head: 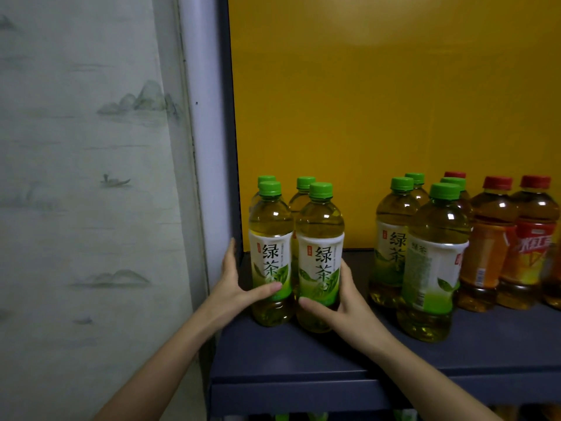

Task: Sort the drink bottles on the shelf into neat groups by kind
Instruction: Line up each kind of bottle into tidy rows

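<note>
A block of green tea bottles with green caps stands at the left end of the dark blue shelf. My left hand holds the front left bottle, thumb across its label and fingers up its left side. My right hand grips the front right bottle, thumb across the lower label and fingers round its right side. Two more green tea bottles stand right behind these. A second group of green tea bottles stands further right, apart from the first. Red-capped amber tea bottles stand beside that group.
A yellow back panel closes the shelf behind the bottles. The shelf's dark upright post is just left of my left hand, against a wall with landscape wallpaper. A bare gap of shelf separates the two green tea groups.
</note>
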`<action>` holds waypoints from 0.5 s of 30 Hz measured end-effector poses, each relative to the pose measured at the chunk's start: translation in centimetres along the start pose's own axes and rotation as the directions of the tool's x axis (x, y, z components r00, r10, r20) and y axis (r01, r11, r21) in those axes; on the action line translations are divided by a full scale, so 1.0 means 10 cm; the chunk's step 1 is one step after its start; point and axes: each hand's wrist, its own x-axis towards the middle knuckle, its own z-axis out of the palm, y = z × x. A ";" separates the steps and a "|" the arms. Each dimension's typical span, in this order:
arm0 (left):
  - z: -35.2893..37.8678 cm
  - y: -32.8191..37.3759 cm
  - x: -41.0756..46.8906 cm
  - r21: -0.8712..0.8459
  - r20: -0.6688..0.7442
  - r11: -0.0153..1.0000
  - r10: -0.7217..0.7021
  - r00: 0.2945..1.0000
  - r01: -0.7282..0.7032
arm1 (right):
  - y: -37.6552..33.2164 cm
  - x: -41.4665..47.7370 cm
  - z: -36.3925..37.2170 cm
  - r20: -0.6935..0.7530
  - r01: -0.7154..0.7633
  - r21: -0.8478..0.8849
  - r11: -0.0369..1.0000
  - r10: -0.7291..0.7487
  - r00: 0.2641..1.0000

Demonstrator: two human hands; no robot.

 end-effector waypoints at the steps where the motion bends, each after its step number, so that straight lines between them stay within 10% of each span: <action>1: -0.01 -0.02 0.03 -0.052 0.056 0.999 -0.008 0.998 0.011 | -0.01 0.01 0.01 0.020 -0.014 0.039 0.999 0.014 1.000; 15: 0.17 -0.07 0.20 -0.042 0.216 0.999 0.030 0.976 -0.022 | 0.10 0.22 -0.09 0.062 -0.091 0.098 0.991 0.085 0.994</action>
